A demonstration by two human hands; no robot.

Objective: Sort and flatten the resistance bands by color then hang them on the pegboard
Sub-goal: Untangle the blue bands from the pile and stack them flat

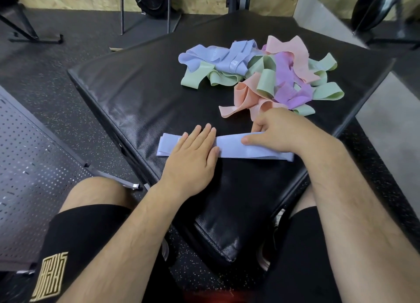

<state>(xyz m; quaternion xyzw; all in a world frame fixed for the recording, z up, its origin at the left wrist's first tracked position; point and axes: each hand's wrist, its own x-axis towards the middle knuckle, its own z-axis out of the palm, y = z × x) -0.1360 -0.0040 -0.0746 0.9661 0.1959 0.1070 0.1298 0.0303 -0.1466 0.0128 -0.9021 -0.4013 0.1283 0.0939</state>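
Nearest, the person's knees in black shorts (pixel 79 234) sit on either side of the near corner of a black pad (pixel 136 93). The pad lies on the speckled floor and serves as the work surface. The pegboard (pixel 34 166) lies flat on the floor just to the left of the pad, with nothing hung on it yet.

One blue band (pixel 231 147) is stretched crosswise on the pad in front of the knees. The left grip (pixel 193 152) lies on its left part with the fingers straight and together and the palm down, most likely to pin that end and press out folds. The right grip (pixel 279 130) is on the right part. Its thumb lies along the top and its fingers curl at the far edge, so it seems to pinch the band there. It probably does this to keep the strip taut and its layers lined up while the other palm smooths it. The right end pokes out under the wrist.

Farther back on the pad, well apart from this strip, is the unsorted pile (pixel 261 75). Blue, green, pink and purple bands are looped and tangled together there, with more blue ones at its left side. By my judgement the sorting has barely begun. The blue strip is being laid out first, near the body, where later ones of its colour could be stacked.
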